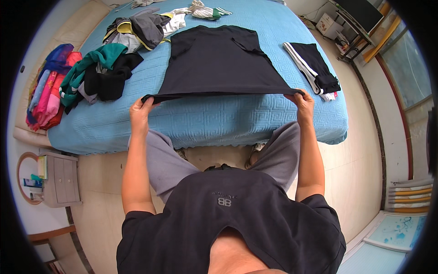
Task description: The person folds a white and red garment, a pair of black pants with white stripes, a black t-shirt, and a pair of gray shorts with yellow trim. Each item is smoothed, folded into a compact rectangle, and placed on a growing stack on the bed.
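While a black top point(214, 64) lies spread on the blue-covered bed point(205, 125), its neck end toward the far edge, I hold its hem taut close to the near edge. The fingers of my left hand point(140, 112) are pinched on the left hem corner; those of my right hand point(305, 107) grip the right one. The top is spread wide but not yet folded. By the bed's right edge, a folded black-and-white stack point(312, 66) looks finished. Much seems left loose: a green-and-black heap point(107, 55) near the left edge, a crumpled gray garment with yellow trim point(148, 29) beyond it, and a striped piece point(207, 11) toward the far edge. Bright rolled fabrics point(50, 91) sit stacked along the left edge.
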`<control>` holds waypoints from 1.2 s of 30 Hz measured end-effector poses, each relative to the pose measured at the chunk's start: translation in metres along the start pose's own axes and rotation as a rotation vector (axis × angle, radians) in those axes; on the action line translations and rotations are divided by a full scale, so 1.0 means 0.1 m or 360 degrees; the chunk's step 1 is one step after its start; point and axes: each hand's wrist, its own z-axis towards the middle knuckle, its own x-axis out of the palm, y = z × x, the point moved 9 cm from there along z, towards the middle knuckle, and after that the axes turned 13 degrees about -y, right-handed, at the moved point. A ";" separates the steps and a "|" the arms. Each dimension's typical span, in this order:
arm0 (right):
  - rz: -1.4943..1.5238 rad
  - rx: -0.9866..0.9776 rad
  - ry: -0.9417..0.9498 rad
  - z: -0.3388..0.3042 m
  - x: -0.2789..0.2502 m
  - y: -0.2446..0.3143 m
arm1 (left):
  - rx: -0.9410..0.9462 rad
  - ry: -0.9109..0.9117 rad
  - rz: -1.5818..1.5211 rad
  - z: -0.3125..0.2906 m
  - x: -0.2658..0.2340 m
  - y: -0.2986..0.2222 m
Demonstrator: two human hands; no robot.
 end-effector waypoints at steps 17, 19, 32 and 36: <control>-0.0453 -0.0289 -0.0006 -0.20 0.08 0.89 | 0.0169 -0.0280 0.0551 -0.39 0.00 -0.85; -0.0438 -0.0325 0.0000 0.17 0.19 0.68 | 0.0160 -0.0262 0.0614 -0.06 0.06 -0.68; -0.0857 -0.0184 -0.0044 2.39 1.13 -0.60 | -0.0263 -0.0030 0.0138 2.18 0.70 0.48; -0.0879 0.0187 -0.0087 2.81 1.26 -1.13 | -0.0377 -0.0062 0.0099 2.68 0.71 0.96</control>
